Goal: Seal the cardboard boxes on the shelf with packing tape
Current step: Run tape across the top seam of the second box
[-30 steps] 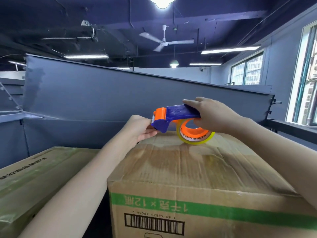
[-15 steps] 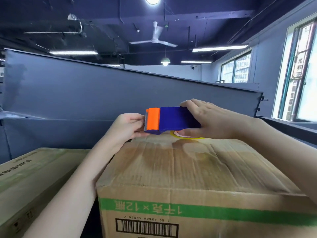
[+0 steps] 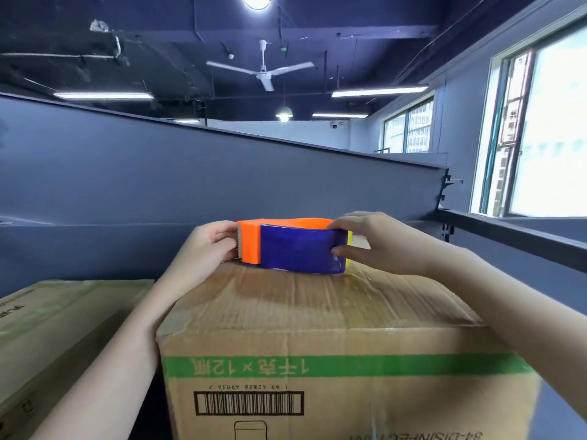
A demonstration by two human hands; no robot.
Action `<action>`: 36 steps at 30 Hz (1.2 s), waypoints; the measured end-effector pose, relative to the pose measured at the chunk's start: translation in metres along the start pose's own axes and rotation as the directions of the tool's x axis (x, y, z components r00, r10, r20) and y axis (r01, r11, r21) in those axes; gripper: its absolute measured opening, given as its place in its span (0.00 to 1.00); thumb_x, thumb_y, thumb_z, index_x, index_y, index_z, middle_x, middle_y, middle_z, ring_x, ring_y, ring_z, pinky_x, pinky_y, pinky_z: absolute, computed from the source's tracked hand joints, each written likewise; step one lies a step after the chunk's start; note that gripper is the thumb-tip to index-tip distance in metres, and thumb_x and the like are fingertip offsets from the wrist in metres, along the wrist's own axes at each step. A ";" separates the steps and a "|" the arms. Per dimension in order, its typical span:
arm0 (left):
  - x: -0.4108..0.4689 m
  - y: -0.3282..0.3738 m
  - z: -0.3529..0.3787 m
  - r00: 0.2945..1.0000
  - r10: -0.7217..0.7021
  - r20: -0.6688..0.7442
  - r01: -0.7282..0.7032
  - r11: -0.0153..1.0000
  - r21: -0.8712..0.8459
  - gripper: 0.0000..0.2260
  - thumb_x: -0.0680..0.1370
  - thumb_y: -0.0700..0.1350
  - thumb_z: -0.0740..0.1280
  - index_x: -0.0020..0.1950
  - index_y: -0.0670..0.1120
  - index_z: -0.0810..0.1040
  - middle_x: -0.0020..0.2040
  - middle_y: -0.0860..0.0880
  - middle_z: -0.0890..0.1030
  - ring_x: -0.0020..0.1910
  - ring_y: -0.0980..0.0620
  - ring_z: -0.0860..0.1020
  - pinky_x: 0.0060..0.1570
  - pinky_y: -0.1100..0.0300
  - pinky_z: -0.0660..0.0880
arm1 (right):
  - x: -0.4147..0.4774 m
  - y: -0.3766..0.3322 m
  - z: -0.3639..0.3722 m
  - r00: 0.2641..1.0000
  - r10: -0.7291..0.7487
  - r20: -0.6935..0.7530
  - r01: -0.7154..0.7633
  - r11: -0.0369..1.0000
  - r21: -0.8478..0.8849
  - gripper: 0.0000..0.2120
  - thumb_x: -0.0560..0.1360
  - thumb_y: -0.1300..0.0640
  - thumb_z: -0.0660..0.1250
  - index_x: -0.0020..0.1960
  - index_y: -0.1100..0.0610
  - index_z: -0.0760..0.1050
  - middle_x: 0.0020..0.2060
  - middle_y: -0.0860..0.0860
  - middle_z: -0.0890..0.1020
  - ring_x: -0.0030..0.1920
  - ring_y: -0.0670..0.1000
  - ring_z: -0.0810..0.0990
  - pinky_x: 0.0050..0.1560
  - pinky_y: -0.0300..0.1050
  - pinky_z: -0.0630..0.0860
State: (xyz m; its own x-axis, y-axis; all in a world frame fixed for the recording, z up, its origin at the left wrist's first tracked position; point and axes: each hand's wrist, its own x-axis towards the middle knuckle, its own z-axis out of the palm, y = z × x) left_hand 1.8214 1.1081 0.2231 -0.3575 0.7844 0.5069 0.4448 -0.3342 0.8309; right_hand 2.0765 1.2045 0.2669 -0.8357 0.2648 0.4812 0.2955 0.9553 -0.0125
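Near side: cardboard box point(image 3: 317, 315) fills the lower middle, front face toward the camera with a green band point(image 3: 333, 366), print upside down, and a barcode point(image 3: 249, 403) under it. Second box point(image 3: 60, 315) sits just beside it on the left, narrow dark gap between them, top lower than the first one's. Both forearms reach over the main box, left along its left edge, right across its right corner. Box top is creased, flaps closed; glossy wrinkled patch near the far right of the top looks like clear tape, can't confirm. Tape dispenser point(image 3: 295, 249) sits at the far edge of the box top, roughly centred, blue body with the orange cutter end pointing left, bottom touching the cardboard. Left hand point(image 3: 206, 246) has fingers curled against the orange toothed end, pinching it; whether a tape end is in there I can't tell. Right hand point(image 3: 378, 242) grips the right end of the blue body, thumb on the near face, fingers over the top. Sliver of yellow tape roll point(image 3: 349, 252) shows behind the thumb. Beyond the box: grey panel point(image 3: 222, 179) runs across the full width. Further back, windows point(image 3: 546, 131) on the right, ceiling fan point(image 3: 263, 71) and strip lights point(image 3: 378, 90) on a dark ceiling
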 end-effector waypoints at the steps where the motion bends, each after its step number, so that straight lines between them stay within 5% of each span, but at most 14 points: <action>1: -0.001 0.001 0.000 1.000 0.005 0.007 -0.005 1.000 -0.009 0.19 0.76 0.27 0.53 0.49 0.46 0.79 0.41 0.53 0.84 0.41 0.56 0.82 0.40 0.68 0.77 | -0.001 0.000 0.000 1.000 0.000 -0.001 0.000 1.000 0.004 0.12 0.77 0.56 0.64 0.58 0.58 0.75 0.50 0.52 0.79 0.51 0.51 0.74 0.53 0.40 0.67; 7: -0.002 0.006 0.003 1.000 0.014 0.020 -0.014 1.000 -0.014 0.22 0.76 0.27 0.52 0.49 0.50 0.78 0.41 0.57 0.84 0.42 0.60 0.82 0.39 0.71 0.75 | -0.007 0.000 -0.006 0.999 0.030 0.038 -0.032 0.999 0.043 0.12 0.78 0.57 0.63 0.60 0.57 0.74 0.53 0.50 0.79 0.52 0.49 0.75 0.57 0.43 0.69; 11: -0.001 0.007 0.003 0.999 0.010 0.047 -0.011 1.000 0.026 0.22 0.76 0.26 0.52 0.50 0.50 0.78 0.45 0.55 0.84 0.46 0.57 0.82 0.47 0.65 0.76 | -0.018 0.009 -0.018 0.976 0.191 0.105 -0.212 0.944 0.252 0.20 0.77 0.50 0.62 0.68 0.52 0.69 0.65 0.46 0.73 0.64 0.42 0.70 0.63 0.33 0.62; 13: 0.000 0.007 0.002 0.999 0.006 0.035 -0.008 0.998 0.054 0.22 0.76 0.27 0.52 0.49 0.49 0.79 0.49 0.51 0.83 0.48 0.55 0.81 0.51 0.61 0.75 | -0.027 0.026 -0.027 0.902 0.406 0.148 -0.432 0.861 0.268 0.23 0.78 0.47 0.59 0.70 0.54 0.66 0.69 0.47 0.69 0.66 0.42 0.66 0.62 0.32 0.57; 16: 0.002 0.005 0.002 1.000 -0.027 0.005 0.026 0.999 0.037 0.22 0.75 0.26 0.51 0.46 0.49 0.78 0.41 0.55 0.84 0.39 0.61 0.81 0.41 0.70 0.75 | -0.044 0.057 -0.028 0.706 0.678 0.204 -0.703 0.705 0.093 0.24 0.80 0.47 0.56 0.69 0.60 0.67 0.69 0.53 0.69 0.68 0.53 0.67 0.68 0.43 0.59; 20: 0.003 0.003 0.003 0.999 -0.050 -0.011 0.050 0.999 -0.005 0.20 0.76 0.26 0.51 0.47 0.45 0.77 0.39 0.55 0.82 0.36 0.63 0.81 0.35 0.73 0.74 | -0.053 0.067 -0.020 0.578 0.775 0.254 -0.793 0.608 -0.052 0.19 0.79 0.49 0.56 0.61 0.61 0.73 0.60 0.57 0.76 0.58 0.56 0.75 0.60 0.47 0.69; 25: 0.008 0.003 0.003 0.998 -0.067 -0.022 0.065 0.996 -0.062 0.21 0.75 0.25 0.49 0.46 0.44 0.78 0.35 0.54 0.83 0.35 0.61 0.81 0.36 0.71 0.75 | -0.051 0.070 -0.027 0.572 0.799 0.183 -0.816 0.578 0.026 0.17 0.76 0.57 0.61 0.57 0.70 0.75 0.45 0.62 0.79 0.43 0.57 0.75 0.45 0.46 0.68; 27: 0.011 0.003 0.003 0.997 -0.067 -0.030 0.064 0.994 -0.086 0.21 0.74 0.25 0.49 0.46 0.42 0.78 0.37 0.51 0.84 0.38 0.57 0.81 0.42 0.66 0.77 | -0.052 0.070 -0.026 0.576 0.803 0.153 -0.817 0.573 0.065 0.17 0.75 0.61 0.62 0.59 0.72 0.73 0.51 0.65 0.80 0.51 0.64 0.78 0.54 0.53 0.74; 30: 0.016 -0.002 -0.002 0.994 -0.080 -0.070 0.073 0.992 -0.098 0.20 0.73 0.26 0.49 0.46 0.41 0.78 0.44 0.42 0.81 0.45 0.47 0.79 0.53 0.53 0.72 | -0.049 0.065 -0.021 0.595 0.793 0.128 -0.804 0.589 0.087 0.17 0.73 0.65 0.61 0.60 0.72 0.70 0.58 0.69 0.74 0.59 0.67 0.73 0.63 0.60 0.68; 34: 0.018 -0.013 -0.018 0.984 -0.141 -0.105 0.119 0.973 -0.196 0.20 0.74 0.27 0.48 0.43 0.40 0.78 0.35 0.45 0.82 0.34 0.51 0.81 0.44 0.55 0.76 | -0.041 0.058 -0.009 0.609 0.784 0.116 -0.793 0.606 0.065 0.16 0.73 0.66 0.58 0.58 0.73 0.71 0.56 0.70 0.76 0.56 0.67 0.75 0.58 0.60 0.72; 36: 0.019 -0.017 -0.025 0.978 -0.171 -0.120 0.141 0.964 -0.226 0.20 0.74 0.26 0.47 0.43 0.39 0.76 0.33 0.46 0.82 0.31 0.53 0.81 0.38 0.60 0.77 | -0.034 0.056 -0.003 0.609 0.785 0.118 -0.793 0.606 0.065 0.14 0.72 0.67 0.57 0.54 0.74 0.73 0.44 0.69 0.79 0.44 0.66 0.79 0.44 0.55 0.76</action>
State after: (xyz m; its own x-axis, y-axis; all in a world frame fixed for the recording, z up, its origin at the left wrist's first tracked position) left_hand 1.7864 1.1150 0.2244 -0.5246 0.7614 0.3809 0.1929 -0.3295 0.9243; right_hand 2.1231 1.2483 0.2523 -0.3314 0.9261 0.1802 0.8114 0.3772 -0.4466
